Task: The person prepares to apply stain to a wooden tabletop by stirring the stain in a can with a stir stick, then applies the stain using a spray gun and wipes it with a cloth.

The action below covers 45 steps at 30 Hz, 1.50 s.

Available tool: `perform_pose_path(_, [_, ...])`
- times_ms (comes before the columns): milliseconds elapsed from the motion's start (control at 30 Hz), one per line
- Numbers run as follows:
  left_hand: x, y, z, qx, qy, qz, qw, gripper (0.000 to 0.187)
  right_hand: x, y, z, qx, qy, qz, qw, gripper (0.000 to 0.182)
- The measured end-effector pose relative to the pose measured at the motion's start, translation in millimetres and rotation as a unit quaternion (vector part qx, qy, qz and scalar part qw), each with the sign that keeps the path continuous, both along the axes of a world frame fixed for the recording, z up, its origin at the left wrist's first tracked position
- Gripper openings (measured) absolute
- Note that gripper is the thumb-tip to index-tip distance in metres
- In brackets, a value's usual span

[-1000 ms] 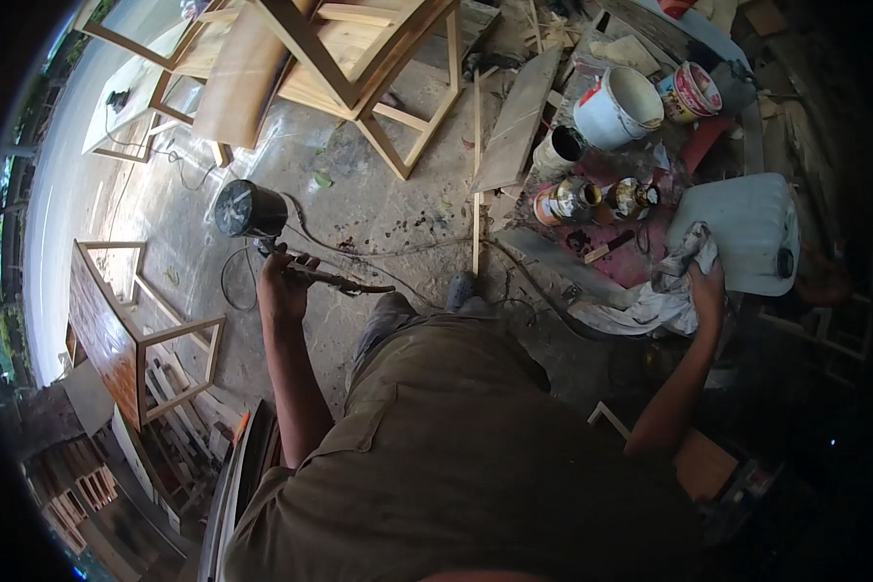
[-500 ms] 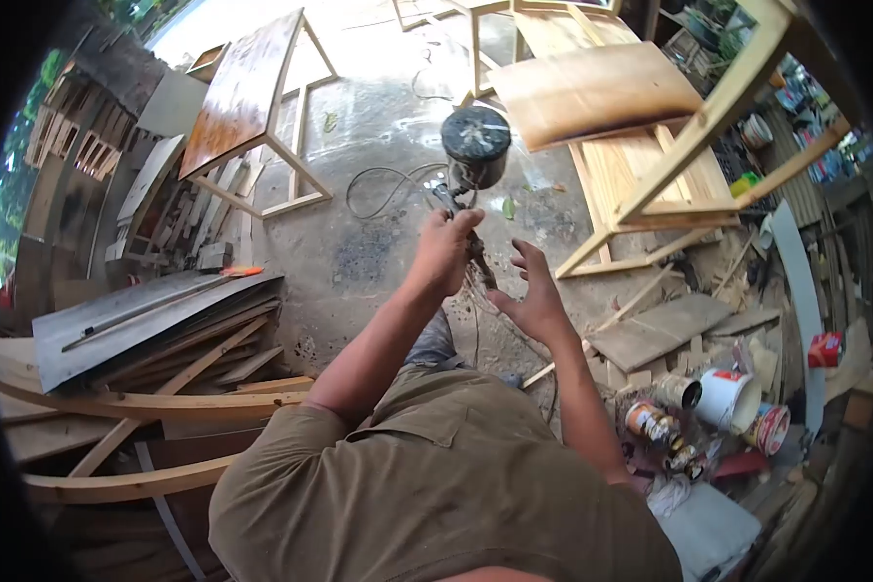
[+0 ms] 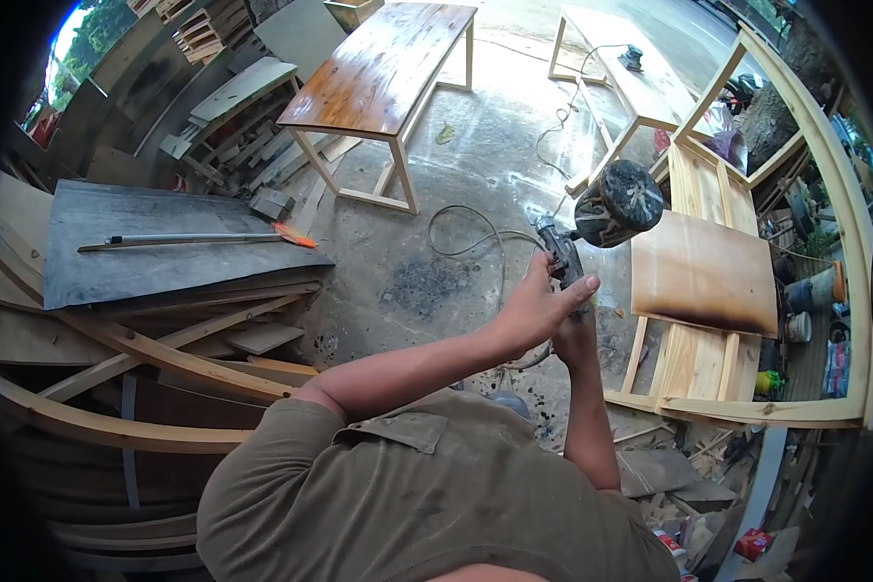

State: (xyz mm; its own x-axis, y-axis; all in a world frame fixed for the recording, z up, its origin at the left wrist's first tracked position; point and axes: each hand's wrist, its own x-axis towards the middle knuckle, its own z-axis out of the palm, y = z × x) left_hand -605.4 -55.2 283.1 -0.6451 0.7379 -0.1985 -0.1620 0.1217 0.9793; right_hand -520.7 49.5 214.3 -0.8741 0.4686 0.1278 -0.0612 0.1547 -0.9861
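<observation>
A dark spray gun [image 3: 560, 254] is held out in front of me, its paint-stained black cup [image 3: 619, 204] tilted to the right. My left hand [image 3: 535, 308] is closed around the body of the gun, thumb pointing right. Just behind and below it, my right hand [image 3: 576, 339] is wrapped at the gun's handle; its fingers are mostly hidden by the left hand. A thin hose [image 3: 500, 242] loops on the concrete floor to the left of the gun.
A glossy brown-topped table [image 3: 378, 68] stands ahead to the left. To the right, a scorched-edge board [image 3: 705, 276] lies across a pale wooden frame [image 3: 664, 373]. A grey sheet [image 3: 155, 242] with a long stick rests on stacked wood at left. Wood scraps [image 3: 664, 475] lie at lower right.
My right hand has moved from open beside the spray gun to closed at its handle. The gun and cup have swung right and tilted. The view has turned.
</observation>
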Motion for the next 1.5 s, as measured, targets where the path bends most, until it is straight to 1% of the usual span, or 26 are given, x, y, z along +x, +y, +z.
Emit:
perform_pose_path(100, [-43, 10, 9, 0.092, -0.024, -0.029, 0.995, 0.083, -48, 17, 29, 0.025, 0.038, -0.040, 0.998, 0.023])
perform_pose_path(133, [-59, 5, 27, 0.034, 0.012, -0.065, 0.997, 0.086, -60, 24, 38, 0.002, -0.004, -0.057, 0.998, 0.021])
perform_pose_path(233, [-95, 18, 20, 0.017, 0.199, -0.039, 0.979, 0.087, -112, 42, 60, 0.064, 0.055, -0.088, 0.992, 0.020])
perform_pose_path(267, [-110, 23, 18, 0.036, 0.213, -0.024, 0.976, 0.080, -132, 51, 56, 0.069, 0.090, -0.087, 0.990, 0.022])
perform_pose_path(333, [-158, 37, 4, 0.046, 0.254, 0.009, 0.966, 0.082, -177, 83, 73, 0.032, 0.045, -0.046, 0.997, 0.023])
perform_pose_path(367, [-175, 42, -6, 0.052, 0.275, 0.018, 0.960, 0.083, -193, 97, 81, 0.013, 0.023, -0.032, 0.999, 0.023])
perform_pose_path(400, [-190, 50, -21, 0.029, 0.281, 0.028, 0.959, 0.083, -214, 109, 83, 0.019, 0.050, -0.036, 0.998, 0.025])
perform_pose_path(500, [-237, 90, -79, -0.006, 0.248, -0.123, 0.961, 0.087, -275, 147, 111, 0.007, 0.070, -0.059, 0.996, 0.028])
perform_pose_path(600, [-258, 133, -124, 0.019, 0.171, -0.236, 0.956, 0.092, -322, 180, 136, 0.019, 0.068, -0.058, 0.996, 0.033])
perform_pose_path(700, [-291, 197, -166, 0.052, 0.063, -0.301, 0.950, 0.093, -387, 229, 168, 0.076, 0.044, -0.075, 0.993, 0.037])
perform_pose_path(767, [-329, 239, -218, 0.000, 0.226, -0.333, 0.916, 0.092, -432, 260, 193, 0.096, 0.068, -0.088, 0.989, 0.037])
perform_pose_path(833, [-353, 268, -235, -0.026, 0.274, -0.259, 0.926, 0.091, -479, 295, 211, 0.104, 0.081, -0.080, 0.988, 0.039])
perform_pose_path(900, [-381, 299, -242, -0.027, 0.222, -0.074, 0.972, 0.092, -518, 320, 239, 0.095, 0.051, -0.096, 0.990, 0.040])
perform_pose_path(967, [-430, 336, -206, -0.011, 0.307, 0.047, 0.951, 0.095, -560, 349, 261, 0.065, 0.081, -0.061, 0.993, 0.040])
perform_pose_path(1000, [-454, 359, -195, -0.010, 0.342, 0.066, 0.938, 0.102, -584, 360, 271, 0.053, 0.108, -0.044, 0.992, 0.041])
perform_pose_path(1033, [-482, 379, -186, 0.048, 0.361, 0.059, 0.930, 0.101, -609, 370, 279, 0.040, 0.133, -0.028, 0.990, 0.041])
perform_pose_path(1100, [-534, 411, -152, 0.036, 0.342, -0.064, 0.937, 0.086, -655, 409, 292, 0.057, 0.152, 0.014, 0.987, 0.042])
perform_pose_path(1133, [-556, 433, -161, 0.055, 0.339, -0.107, 0.933, 0.072, -675, 419, 300, 0.062, 0.164, 0.020, 0.984, 0.041])
perform_pose_path(1167, [-578, 454, -172, 0.073, 0.334, -0.150, 0.928, 0.059, -696, 428, 307, 0.067, 0.175, 0.026, 0.982, 0.041])
perform_pose_path(1200, [-598, 475, -193, 0.054, 0.269, -0.221, 0.936, 0.036, -718, 441, 311, 0.080, 0.174, 0.028, 0.981, 0.041])
perform_pose_path(1233, [-614, 482, -203, 0.027, 0.255, -0.242, 0.936, 0.033, -739, 457, 316, 0.096, 0.170, 0.032, 0.980, 0.041])
perform_pose_path(1300, [-646, 477, -234, -0.030, 0.249, -0.268, 0.930, 0.034, -779, 489, 323, 0.139, 0.145, 0.023, 0.979, 0.042])
perform_pose_path(1367, [-679, 459, -286, -0.097, 0.191, -0.275, 0.937, 0.038, -815, 520, 332, 0.198, 0.104, -0.009, 0.975, 0.044])
perform_pose_path(1400, [-694, 444, -327, -0.124, 0.165, -0.258, 0.944, 0.039, -832, 532, 334, 0.203, 0.102, -0.010, 0.974, 0.043])
perform_pose_path(1467, [-714, 395, -385, -0.207, 0.153, -0.214, 0.942, 0.041, -867, 556, 332, 0.212, 0.097, -0.010, 0.972, 0.043])
perform_pose_path(1500, [-721, 366, -405, -0.262, 0.147, -0.206, 0.931, 0.042, -886, 576, 328, 0.227, 0.061, -0.017, 0.972, 0.042])
